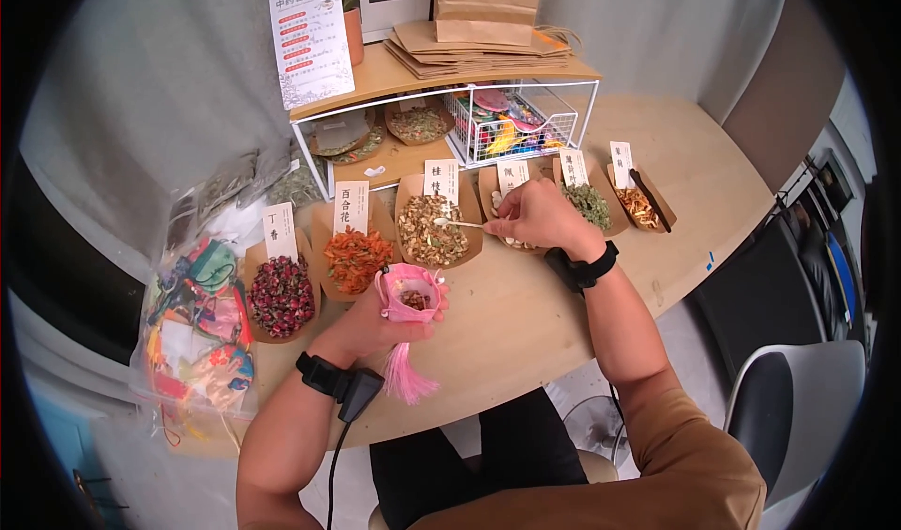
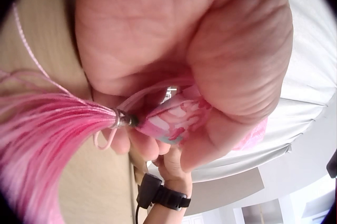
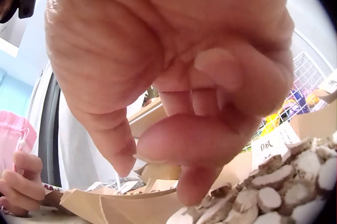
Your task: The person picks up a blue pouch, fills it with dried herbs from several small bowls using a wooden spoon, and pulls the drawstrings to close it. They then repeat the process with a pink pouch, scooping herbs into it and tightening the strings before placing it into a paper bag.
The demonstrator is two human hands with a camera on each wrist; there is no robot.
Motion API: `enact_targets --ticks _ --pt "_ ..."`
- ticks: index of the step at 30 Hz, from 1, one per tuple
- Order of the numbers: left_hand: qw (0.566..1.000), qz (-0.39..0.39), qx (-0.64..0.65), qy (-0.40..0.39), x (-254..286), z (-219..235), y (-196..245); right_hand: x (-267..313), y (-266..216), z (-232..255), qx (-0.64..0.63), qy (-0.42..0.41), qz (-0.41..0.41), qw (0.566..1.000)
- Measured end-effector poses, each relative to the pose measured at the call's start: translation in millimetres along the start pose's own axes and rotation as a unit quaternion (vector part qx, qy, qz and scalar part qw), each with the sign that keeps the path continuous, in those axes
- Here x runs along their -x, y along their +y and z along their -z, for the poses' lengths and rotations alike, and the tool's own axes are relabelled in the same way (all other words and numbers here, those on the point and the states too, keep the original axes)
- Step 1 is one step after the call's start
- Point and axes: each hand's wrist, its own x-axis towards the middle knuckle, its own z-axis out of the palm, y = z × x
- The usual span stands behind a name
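Observation:
My left hand point(image 1: 368, 331) grips a pink drawstring pouch point(image 1: 405, 313), its mouth spread wide and some dried bits lying inside. From the pouch hangs a long pink tassel point(image 1: 411, 377), which fills the left side of the left wrist view. Between thumb and fingers my right hand point(image 1: 549, 218) pinches a small pale spoon point(image 1: 462, 223). The spoon's bowl is over the heap of chopped tan herbs point(image 1: 434, 239) in a brown paper tray. Under the right hand lies a tray of white-centred dried slices point(image 3: 268, 197), partly hidden in the head view.
Trays of dried rosebuds point(image 1: 282, 297) and orange petals point(image 1: 357, 260) stand left, green leaves point(image 1: 588, 207) and a tray with dark tongs point(image 1: 650, 199) right. Behind is a shelf point(image 1: 375, 72) with a wire basket point(image 1: 514, 128). A plastic bag of pouches point(image 1: 202, 342) lies far left.

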Motion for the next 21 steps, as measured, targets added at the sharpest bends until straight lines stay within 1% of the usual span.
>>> enact_targets --ticks 2,7,10,13,19,21 --pt "1.000 -0.009 -0.003 -0.003 0 0 -3 1 0 0 -0.011 -0.006 0.004 1.000" --pt "1.000 0.001 0.012 0.005 0 0 -2 1 1 -3 -0.023 -0.010 0.033 0.999" --pt "1.000 0.005 0.010 0.004 0 1 -2 -2 8 -5 -0.050 -0.013 0.033 0.998" --pt "1.000 0.005 0.015 0.000 0 1 -2 -3 13 -4 -0.073 0.019 0.063 0.995" --pt "0.999 0.001 0.031 0.009 0 -1 -1 -9 22 -4 -0.110 0.020 0.002 0.994" --pt "0.999 -0.002 0.037 0.014 0 -2 0 -9 23 -2 -0.096 0.016 0.004 0.995"
